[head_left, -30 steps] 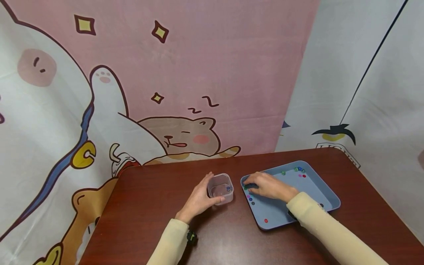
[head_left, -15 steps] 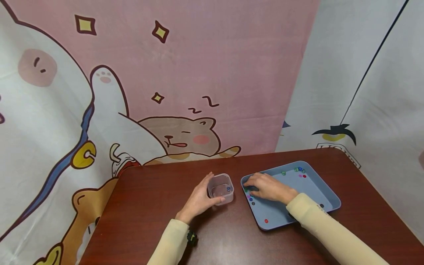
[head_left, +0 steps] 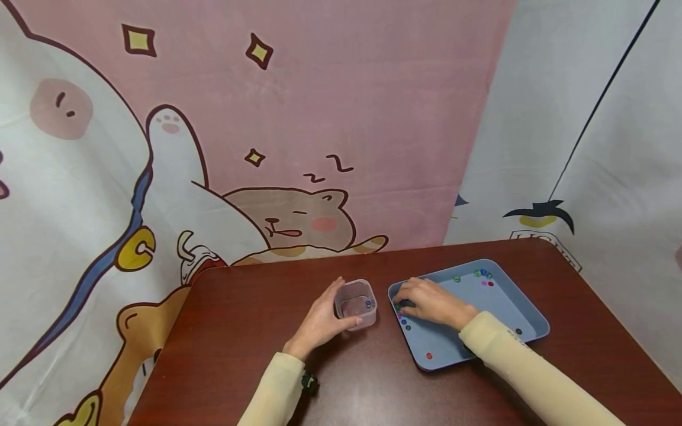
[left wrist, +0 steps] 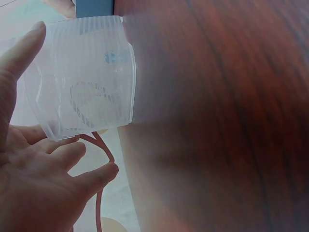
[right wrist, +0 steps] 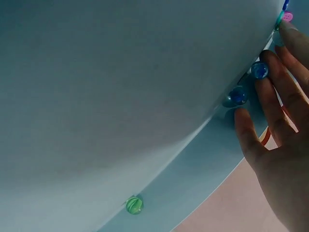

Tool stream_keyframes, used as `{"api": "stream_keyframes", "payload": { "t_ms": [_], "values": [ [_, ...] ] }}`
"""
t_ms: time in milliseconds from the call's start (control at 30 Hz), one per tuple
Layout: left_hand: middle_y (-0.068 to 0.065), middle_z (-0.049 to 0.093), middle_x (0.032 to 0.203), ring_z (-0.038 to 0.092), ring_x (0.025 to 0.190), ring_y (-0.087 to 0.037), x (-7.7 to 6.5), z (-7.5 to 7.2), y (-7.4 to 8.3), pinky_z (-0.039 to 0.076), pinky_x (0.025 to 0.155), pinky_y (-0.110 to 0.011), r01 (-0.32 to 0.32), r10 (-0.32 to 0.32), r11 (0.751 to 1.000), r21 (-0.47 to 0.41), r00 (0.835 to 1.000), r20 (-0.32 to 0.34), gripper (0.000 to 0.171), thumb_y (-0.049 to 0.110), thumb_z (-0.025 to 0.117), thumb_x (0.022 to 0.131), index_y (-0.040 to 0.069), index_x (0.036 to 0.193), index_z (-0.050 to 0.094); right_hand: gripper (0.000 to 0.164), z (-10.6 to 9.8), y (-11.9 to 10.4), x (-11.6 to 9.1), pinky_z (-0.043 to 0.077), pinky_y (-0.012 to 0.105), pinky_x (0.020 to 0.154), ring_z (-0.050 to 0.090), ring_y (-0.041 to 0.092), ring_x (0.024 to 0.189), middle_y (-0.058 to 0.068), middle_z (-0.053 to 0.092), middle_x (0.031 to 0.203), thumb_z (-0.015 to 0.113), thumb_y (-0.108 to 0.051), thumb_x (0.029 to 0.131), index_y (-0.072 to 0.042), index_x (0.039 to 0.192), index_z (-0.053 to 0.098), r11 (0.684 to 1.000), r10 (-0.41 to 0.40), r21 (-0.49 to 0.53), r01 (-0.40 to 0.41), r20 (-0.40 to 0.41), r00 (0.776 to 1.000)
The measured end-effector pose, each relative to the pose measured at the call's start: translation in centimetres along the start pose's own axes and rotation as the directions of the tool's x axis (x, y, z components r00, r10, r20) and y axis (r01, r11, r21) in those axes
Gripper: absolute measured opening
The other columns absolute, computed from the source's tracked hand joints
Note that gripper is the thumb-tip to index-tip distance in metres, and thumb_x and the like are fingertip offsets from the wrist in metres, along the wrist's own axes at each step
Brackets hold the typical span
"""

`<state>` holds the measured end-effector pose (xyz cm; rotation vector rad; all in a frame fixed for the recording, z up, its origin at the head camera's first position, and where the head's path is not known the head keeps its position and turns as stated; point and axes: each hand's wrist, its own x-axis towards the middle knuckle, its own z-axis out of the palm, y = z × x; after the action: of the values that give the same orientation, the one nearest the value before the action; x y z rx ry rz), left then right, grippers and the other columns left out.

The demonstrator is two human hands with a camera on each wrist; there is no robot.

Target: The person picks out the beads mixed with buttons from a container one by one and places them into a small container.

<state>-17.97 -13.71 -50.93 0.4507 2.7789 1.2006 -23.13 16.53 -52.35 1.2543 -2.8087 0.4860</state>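
Note:
In the head view my left hand (head_left: 321, 322) holds a clear plastic box (head_left: 355, 305) on the table, thumb on the near side and fingers at the far side. Inside the box lies a blue marble (head_left: 368, 303), which shows blurred through the wall in the left wrist view. My right hand (head_left: 433, 300) reaches into the blue-grey tray (head_left: 458, 352) at its left corner. In the right wrist view its fingertips are spread along the tray wall, close to two blue marbles (right wrist: 259, 70). A pink button (right wrist: 287, 17) lies near the thumb tip.
Green and blue marbles (head_left: 483, 272) sit at the tray's back edge, beside a red button (head_left: 491, 284) and a pink one. Another red button (head_left: 428, 356) lies near the front, and a dark round piece (head_left: 518, 331) at the right. A patterned cloth (head_left: 373, 118) hangs behind the table.
The right hand's fingers have shifted slightly and drawn in a little at the tray's left corner. The left hand and the box have stayed in place.

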Motion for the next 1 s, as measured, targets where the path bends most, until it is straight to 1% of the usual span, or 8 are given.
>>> {"api": "stream_keyframes", "payload": {
  "t_ms": [133, 300, 433, 600, 767, 933, 1000],
  "values": [
    [-0.010, 0.032, 0.167, 0.041, 0.146, -0.030, 0.0, 0.0, 0.0, 0.038, 0.116, -0.053, -0.009, 0.009, 1.000, -0.003, 1.000, -0.004, 0.103, 0.045, 0.088, 0.081, 0.005, 0.160, 0.036, 0.018, 0.1, -0.1, 0.0, 0.052, 0.051, 0.100, 0.065, 0.022, 0.112, -0.003, 0.074, 0.108, 0.083, -0.021, 0.089, -0.016, 0.107, 0.080, 1.000, -0.009, 0.002, 0.009, -0.010, 1.000],
    [-0.010, 0.033, 0.167, 0.042, 0.146, -0.031, 0.0, 0.0, 0.1, 0.038, 0.116, -0.053, -0.011, 0.011, 1.000, 0.004, 1.000, -0.008, 0.102, 0.045, 0.088, 0.081, 0.005, 0.160, 0.036, 0.013, 0.1, 0.0, 0.1, 0.055, 0.044, 0.090, 0.065, 0.016, 0.102, -0.007, 0.073, 0.101, 0.083, -0.020, 0.089, -0.018, 0.102, 0.079, 0.999, -0.035, 0.001, 0.035, -0.033, 0.999],
    [-0.010, 0.032, 0.168, 0.040, 0.147, -0.031, 0.0, 0.0, 0.1, 0.038, 0.116, -0.054, -0.008, 0.008, 1.000, 0.006, 1.000, -0.005, 0.103, 0.045, 0.088, 0.081, 0.005, 0.160, 0.036, 0.012, -0.1, 0.0, 0.1, 0.057, 0.040, 0.086, 0.066, 0.014, 0.096, -0.007, 0.073, 0.098, 0.083, -0.018, 0.090, -0.017, 0.101, 0.079, 0.999, -0.049, 0.020, 0.050, -0.050, 0.998],
    [-0.012, 0.031, 0.168, 0.034, 0.151, -0.032, 0.1, 0.0, 0.0, 0.036, 0.116, -0.056, -0.015, 0.014, 1.000, 0.027, 1.000, 0.004, 0.103, 0.046, 0.088, 0.081, 0.006, 0.160, 0.036, 0.013, -0.6, -0.1, 0.1, 0.058, 0.038, 0.084, 0.068, 0.013, 0.094, -0.005, 0.073, 0.100, 0.082, -0.017, 0.090, -0.014, 0.103, 0.079, 0.997, -0.028, 0.065, 0.032, -0.062, 0.998],
    [-0.012, 0.030, 0.168, 0.029, 0.154, -0.030, 0.2, -0.1, 0.0, 0.036, 0.116, -0.056, -0.018, 0.018, 0.998, 0.060, 1.000, 0.010, 0.104, 0.049, 0.087, 0.081, 0.008, 0.161, 0.035, 0.014, -1.3, -0.3, 0.1, 0.059, 0.038, 0.082, 0.069, 0.015, 0.094, -0.004, 0.073, 0.104, 0.081, -0.019, 0.092, -0.015, 0.105, 0.079, 0.996, 0.002, 0.087, 0.004, -0.070, 0.998],
    [-0.011, 0.028, 0.169, 0.029, 0.154, -0.031, 0.1, -0.3, 0.0, 0.037, 0.116, -0.056, -0.019, 0.018, 0.996, 0.087, 1.000, 0.019, 0.105, 0.054, 0.085, 0.081, 0.011, 0.162, 0.034, 0.015, -2.3, -0.6, 0.3, 0.059, 0.037, 0.082, 0.069, 0.015, 0.096, -0.005, 0.072, 0.105, 0.079, -0.020, 0.093, -0.017, 0.108, 0.078, 0.993, 0.027, 0.119, -0.019, -0.067, 0.997],
    [-0.012, 0.028, 0.169, 0.030, 0.153, -0.032, 0.1, -0.4, 0.0, 0.038, 0.115, -0.057, -0.021, 0.018, 0.995, 0.094, 0.999, 0.026, 0.105, 0.055, 0.084, 0.082, 0.011, 0.163, 0.033, 0.015, -2.6, -0.8, 0.3, 0.059, 0.037, 0.083, 0.069, 0.013, 0.097, -0.007, 0.071, 0.106, 0.078, -0.021, 0.094, -0.018, 0.109, 0.078, 0.991, 0.039, 0.128, -0.030, -0.066, 0.997]
  ]
}}
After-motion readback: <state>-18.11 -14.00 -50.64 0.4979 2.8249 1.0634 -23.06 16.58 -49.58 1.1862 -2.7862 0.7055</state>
